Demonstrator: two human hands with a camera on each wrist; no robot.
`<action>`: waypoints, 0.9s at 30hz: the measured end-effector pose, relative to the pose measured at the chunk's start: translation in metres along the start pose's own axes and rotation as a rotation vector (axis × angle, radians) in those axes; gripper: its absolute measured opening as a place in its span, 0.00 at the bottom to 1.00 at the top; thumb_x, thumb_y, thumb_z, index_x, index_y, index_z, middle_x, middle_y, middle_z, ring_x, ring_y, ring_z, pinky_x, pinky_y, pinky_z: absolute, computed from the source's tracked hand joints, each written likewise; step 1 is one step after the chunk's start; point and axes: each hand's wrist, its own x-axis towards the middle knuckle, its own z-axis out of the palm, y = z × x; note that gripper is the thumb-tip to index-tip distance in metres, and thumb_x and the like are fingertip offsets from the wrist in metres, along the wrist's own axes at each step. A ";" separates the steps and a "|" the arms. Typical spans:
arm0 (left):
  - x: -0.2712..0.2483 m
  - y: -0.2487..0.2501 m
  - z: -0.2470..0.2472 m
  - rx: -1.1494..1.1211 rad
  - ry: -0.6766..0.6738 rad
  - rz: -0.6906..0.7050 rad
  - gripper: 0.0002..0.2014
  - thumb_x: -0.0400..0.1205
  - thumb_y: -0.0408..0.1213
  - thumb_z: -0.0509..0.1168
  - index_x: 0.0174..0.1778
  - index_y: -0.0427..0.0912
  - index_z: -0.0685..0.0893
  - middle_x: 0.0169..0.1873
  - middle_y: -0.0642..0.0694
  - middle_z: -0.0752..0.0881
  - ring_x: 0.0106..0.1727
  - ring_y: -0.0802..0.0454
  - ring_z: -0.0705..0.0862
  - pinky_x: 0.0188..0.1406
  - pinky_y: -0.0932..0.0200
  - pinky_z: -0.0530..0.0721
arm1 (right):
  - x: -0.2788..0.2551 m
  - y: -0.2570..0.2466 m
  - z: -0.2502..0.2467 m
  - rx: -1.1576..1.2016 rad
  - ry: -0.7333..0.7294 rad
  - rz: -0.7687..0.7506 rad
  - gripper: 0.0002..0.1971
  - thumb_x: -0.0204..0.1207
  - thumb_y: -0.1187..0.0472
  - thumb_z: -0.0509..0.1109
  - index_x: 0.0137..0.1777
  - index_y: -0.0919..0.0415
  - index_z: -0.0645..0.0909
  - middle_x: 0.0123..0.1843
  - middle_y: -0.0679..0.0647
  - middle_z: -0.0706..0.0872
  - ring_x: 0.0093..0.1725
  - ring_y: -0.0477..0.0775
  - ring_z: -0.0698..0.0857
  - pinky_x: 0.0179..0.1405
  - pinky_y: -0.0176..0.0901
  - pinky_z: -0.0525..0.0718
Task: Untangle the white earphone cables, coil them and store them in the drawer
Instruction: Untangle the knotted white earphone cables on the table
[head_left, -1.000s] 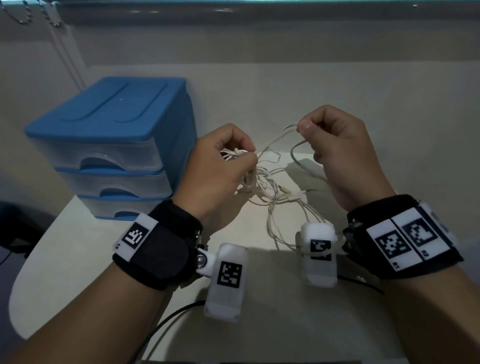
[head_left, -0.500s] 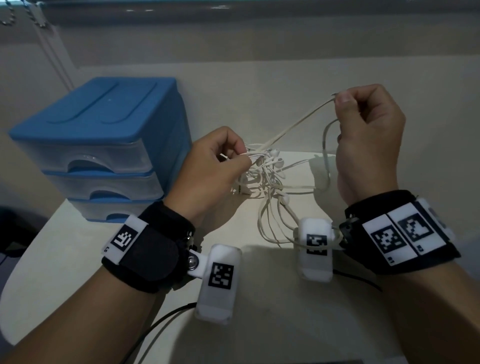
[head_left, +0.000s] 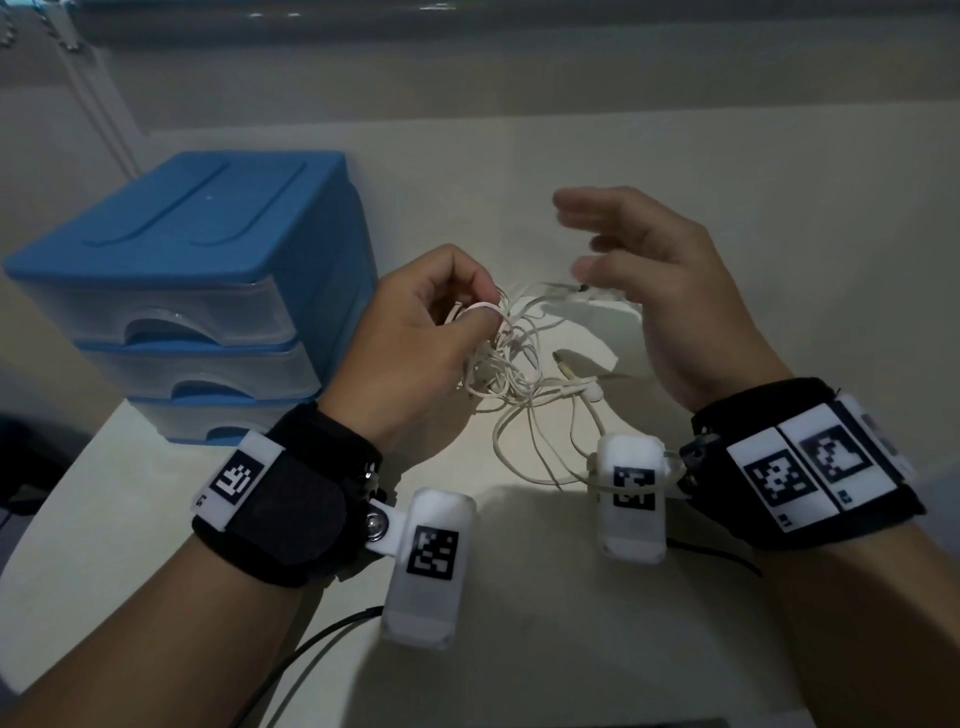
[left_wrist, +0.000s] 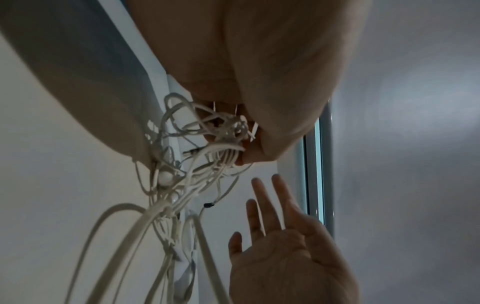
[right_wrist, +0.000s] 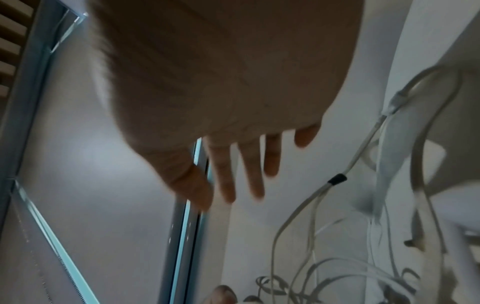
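Observation:
A tangle of white earphone cables (head_left: 511, 364) hangs from my left hand (head_left: 441, 322), whose fingers pinch its upper knot above the table (head_left: 130, 493). The left wrist view shows the knot of cables (left_wrist: 223, 131) at my fingertips and loops trailing down. My right hand (head_left: 623, 260) hovers to the right of the tangle with fingers straight and spread, holding nothing; it appears so in the left wrist view (left_wrist: 275, 236) and the right wrist view (right_wrist: 233, 164). Loose cable strands (right_wrist: 324, 189) hang beside it. A blue three-drawer unit (head_left: 182, 291) stands at the left, all drawers closed.
The drawer unit sits close to my left hand. A black cord (head_left: 322, 639) runs over the table's near edge. A wall (head_left: 727, 104) and a window sill lie behind the table. Bare table surface lies to the right of the cables.
My right hand has let go of the strand it was pulling up and right, and it has opened. The strand has dropped back onto the tangle. My left hand keeps its pinch.

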 end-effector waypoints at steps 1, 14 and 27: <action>0.000 0.000 0.000 0.001 -0.002 -0.001 0.04 0.79 0.24 0.71 0.44 0.36 0.85 0.44 0.32 0.88 0.49 0.29 0.86 0.50 0.39 0.86 | -0.002 -0.001 0.002 -0.027 -0.079 -0.020 0.25 0.70 0.60 0.73 0.69 0.48 0.86 0.65 0.45 0.89 0.67 0.46 0.84 0.69 0.43 0.79; -0.001 0.000 0.001 -0.068 0.009 -0.074 0.06 0.70 0.29 0.65 0.34 0.40 0.87 0.33 0.41 0.86 0.39 0.44 0.82 0.42 0.48 0.80 | -0.003 0.014 0.007 -0.284 -0.215 0.101 0.07 0.76 0.64 0.78 0.51 0.51 0.91 0.43 0.59 0.91 0.43 0.62 0.90 0.43 0.56 0.88; 0.000 -0.005 0.000 -0.041 -0.084 -0.166 0.17 0.84 0.45 0.69 0.40 0.33 0.90 0.40 0.38 0.90 0.44 0.43 0.87 0.51 0.47 0.83 | -0.005 0.006 0.002 -0.251 -0.251 0.181 0.21 0.76 0.46 0.76 0.32 0.64 0.87 0.35 0.67 0.88 0.36 0.58 0.83 0.47 0.53 0.80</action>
